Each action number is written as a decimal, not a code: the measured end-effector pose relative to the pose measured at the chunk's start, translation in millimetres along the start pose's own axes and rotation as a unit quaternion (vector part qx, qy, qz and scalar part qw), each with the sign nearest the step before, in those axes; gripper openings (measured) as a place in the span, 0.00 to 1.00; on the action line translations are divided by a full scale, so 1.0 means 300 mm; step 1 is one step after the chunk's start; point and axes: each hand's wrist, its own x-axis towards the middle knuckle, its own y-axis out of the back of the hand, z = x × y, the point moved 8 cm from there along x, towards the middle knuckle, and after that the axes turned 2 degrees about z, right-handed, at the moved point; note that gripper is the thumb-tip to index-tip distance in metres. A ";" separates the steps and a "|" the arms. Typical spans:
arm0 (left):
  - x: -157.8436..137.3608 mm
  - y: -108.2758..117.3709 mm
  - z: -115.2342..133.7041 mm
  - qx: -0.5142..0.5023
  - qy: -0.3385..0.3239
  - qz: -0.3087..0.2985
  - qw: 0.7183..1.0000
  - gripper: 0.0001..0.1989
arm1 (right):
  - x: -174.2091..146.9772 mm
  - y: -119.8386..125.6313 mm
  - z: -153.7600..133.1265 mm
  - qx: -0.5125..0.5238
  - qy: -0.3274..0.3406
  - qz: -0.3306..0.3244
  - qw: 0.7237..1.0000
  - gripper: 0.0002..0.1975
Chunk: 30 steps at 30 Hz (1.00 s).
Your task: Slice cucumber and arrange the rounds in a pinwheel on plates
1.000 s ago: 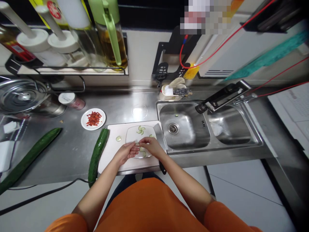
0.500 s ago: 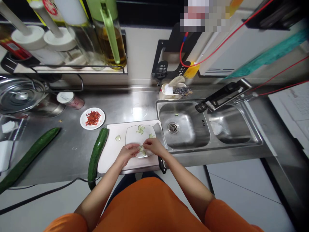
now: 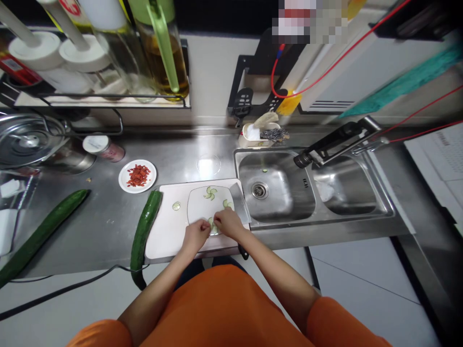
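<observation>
Pale green, crescent-shaped cucumber slices with dark skin edges [image 3: 213,228] lie at the near edge of a white, round-cornered square plate with a thin dark rim [image 3: 197,205], slightly below the centre of the frame, between the two hands. The left hand [image 3: 196,235] is just left of these slices, fingers curled and thumb and forefinger drawn together beside them; whether a slice is caught between them, I cannot tell. The right hand [image 3: 230,224] comes in from the right, its bent fingertips at the right edge of the same slices; I cannot tell whether they pinch one or only touch it.

Farther up the plate, above both hands, a pinwheel of similar slices [image 3: 210,193] sits near the far rim, and another group [image 3: 227,203] lies directly above the right hand, partly hidden by it. The plate rests on a white rectangular cutting board [image 3: 164,236], with a single round cucumber slice [image 3: 176,206] to the plate's left. A whole dark green cucumber [image 3: 143,236] lies along the board's left edge on the stainless-steel counter [image 3: 104,226].
</observation>
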 end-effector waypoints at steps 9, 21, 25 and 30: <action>-0.006 0.003 0.013 0.024 0.006 0.001 1.000 0.06 | 0.005 -0.010 -0.016 -0.045 0.028 -0.047 0.998 0.13; -0.016 0.008 0.034 0.068 -0.033 0.022 0.997 0.05 | -0.002 -0.030 -0.015 -0.050 0.038 -0.031 0.998 0.13; -0.018 0.004 0.037 0.076 -0.052 0.026 0.995 0.04 | -0.006 -0.029 -0.014 -0.048 0.036 -0.023 0.998 0.12; -0.017 -0.007 0.036 0.117 -0.081 0.033 0.989 0.04 | -0.010 -0.031 -0.017 -0.051 0.041 -0.010 0.998 0.12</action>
